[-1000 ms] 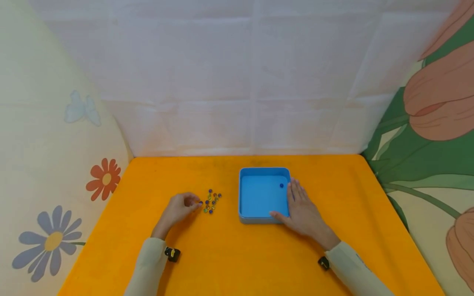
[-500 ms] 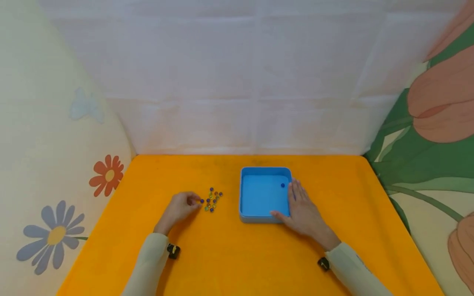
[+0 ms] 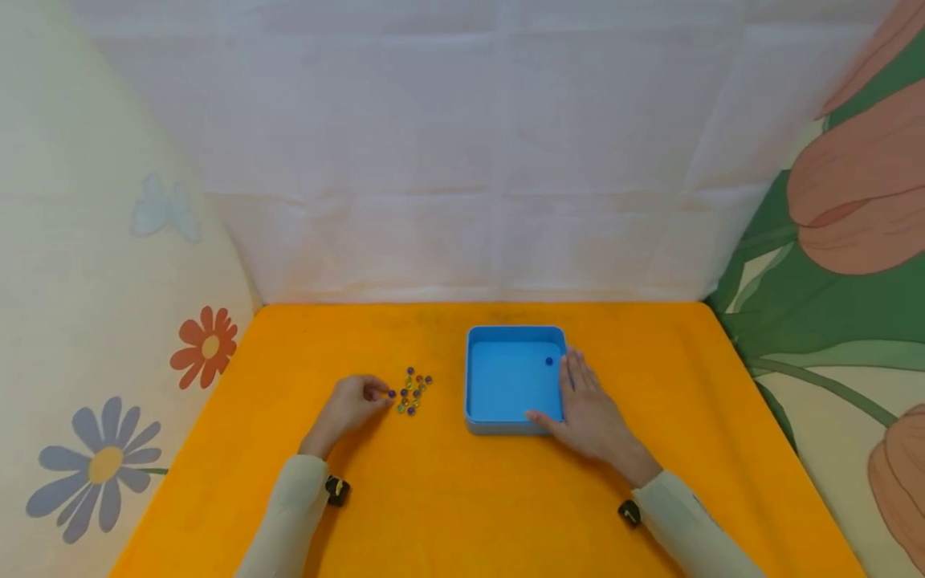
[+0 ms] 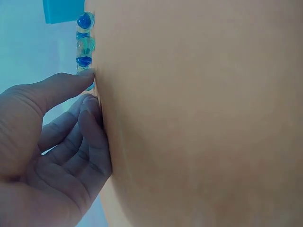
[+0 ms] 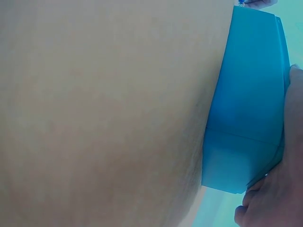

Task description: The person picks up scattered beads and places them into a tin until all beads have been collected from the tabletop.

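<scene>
Thumb and fingertips of the left hand (image 3: 350,408) pinch a dark blue marble (image 3: 392,393) at the left side of a small group of marbles. Several blue, yellow-green and amber marbles (image 3: 417,393) lie close together on the table. The left wrist view shows the thumb and fingertips of this hand (image 4: 57,137) almost meeting, beside a row of marbles (image 4: 85,21). Against the right wall of a square blue box (image 3: 506,429) rests the right hand (image 3: 594,416), fingers straight and thumb at the front rim. One blue marble (image 3: 549,361) is inside, near the back right corner.
The table has an orange-yellow cover (image 3: 462,498). Behind it hangs a creased white cloth (image 3: 433,160), with flower-patterned cloths on the left (image 3: 72,321) and right (image 3: 838,337). Bare cover shows between the marbles and the box.
</scene>
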Demonstrator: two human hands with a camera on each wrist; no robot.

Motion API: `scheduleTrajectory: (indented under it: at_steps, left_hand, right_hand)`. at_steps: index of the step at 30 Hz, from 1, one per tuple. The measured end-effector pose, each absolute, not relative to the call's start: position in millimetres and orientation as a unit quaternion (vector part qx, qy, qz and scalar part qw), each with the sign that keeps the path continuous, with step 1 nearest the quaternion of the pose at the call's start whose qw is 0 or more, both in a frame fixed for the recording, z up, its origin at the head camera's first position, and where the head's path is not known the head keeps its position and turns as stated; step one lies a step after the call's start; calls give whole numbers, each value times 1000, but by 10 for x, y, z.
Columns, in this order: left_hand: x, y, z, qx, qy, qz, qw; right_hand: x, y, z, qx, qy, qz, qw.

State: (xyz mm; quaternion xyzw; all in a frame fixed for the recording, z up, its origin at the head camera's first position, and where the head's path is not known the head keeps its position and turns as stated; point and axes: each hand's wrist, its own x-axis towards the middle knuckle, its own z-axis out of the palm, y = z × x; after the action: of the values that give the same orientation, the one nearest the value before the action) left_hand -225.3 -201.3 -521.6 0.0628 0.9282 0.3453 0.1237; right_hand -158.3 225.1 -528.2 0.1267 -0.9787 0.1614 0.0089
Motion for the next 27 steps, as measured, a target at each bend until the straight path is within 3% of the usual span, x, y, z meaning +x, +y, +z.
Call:
scheduleTrajectory:
  at_steps: [27]
  left_hand:
    - [-2268,-1968,-5201,51,930,341,127]
  right_hand:
    - [-1579,2231,-5244,124,-979,165,-1]
